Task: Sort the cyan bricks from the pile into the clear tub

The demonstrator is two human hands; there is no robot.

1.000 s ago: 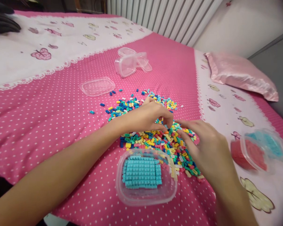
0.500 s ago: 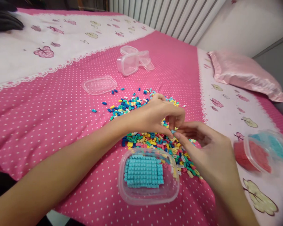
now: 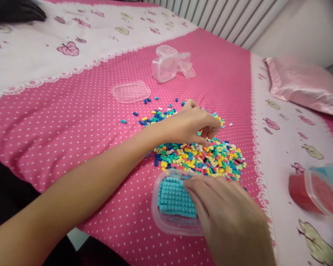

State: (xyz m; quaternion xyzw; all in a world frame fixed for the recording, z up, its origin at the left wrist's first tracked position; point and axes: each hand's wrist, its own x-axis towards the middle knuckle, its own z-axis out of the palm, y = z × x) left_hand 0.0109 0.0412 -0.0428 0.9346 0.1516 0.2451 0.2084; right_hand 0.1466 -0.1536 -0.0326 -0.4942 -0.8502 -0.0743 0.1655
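My left hand reaches over the pile of small toy building bricks, its fingers curled down and the thumb close to them. Whatever is between those fingertips is hidden. At the front, my right hand bends over a clear plastic tub, covering its right side. Its thumb and fingers are pinched at the light-blue bricks, which lie in neat studded rows inside the tub. I cannot make out what the pinch holds.
A clear lid and several stacked clear containers lie behind the pile. A tub of red bricks stands at the right, near a pink pillow. Pink dotted bedding spreads beneath everything. A dark glove-like shape is at top left.
My hands, earlier together at a small light-blue brick, have parted. The right has come down to the tub; the left stays over the pile. The whole view has shifted slightly.
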